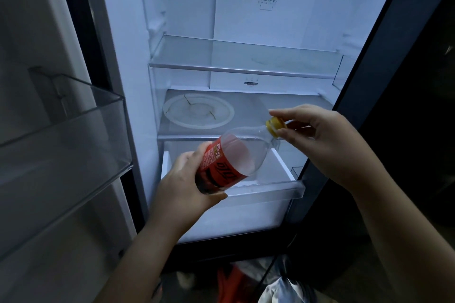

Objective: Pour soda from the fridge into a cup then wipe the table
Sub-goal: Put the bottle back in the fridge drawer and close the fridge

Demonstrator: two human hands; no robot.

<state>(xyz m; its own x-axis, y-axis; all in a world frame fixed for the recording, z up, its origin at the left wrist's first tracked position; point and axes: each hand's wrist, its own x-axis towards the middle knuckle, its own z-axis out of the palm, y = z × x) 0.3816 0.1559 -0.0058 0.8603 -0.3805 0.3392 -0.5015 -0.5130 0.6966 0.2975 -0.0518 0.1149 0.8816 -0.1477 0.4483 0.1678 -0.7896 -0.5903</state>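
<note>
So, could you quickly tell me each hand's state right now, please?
Left hand: grips the soda bottle low down.
Right hand: pinches its yellow cap.

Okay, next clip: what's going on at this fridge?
A person is at the open fridge. The left hand grips a soda bottle around its red label, tilted with the neck toward the right. The fingers of the right hand pinch the yellow cap, which is on the bottle. A round white dish sits on a shelf.
</note>
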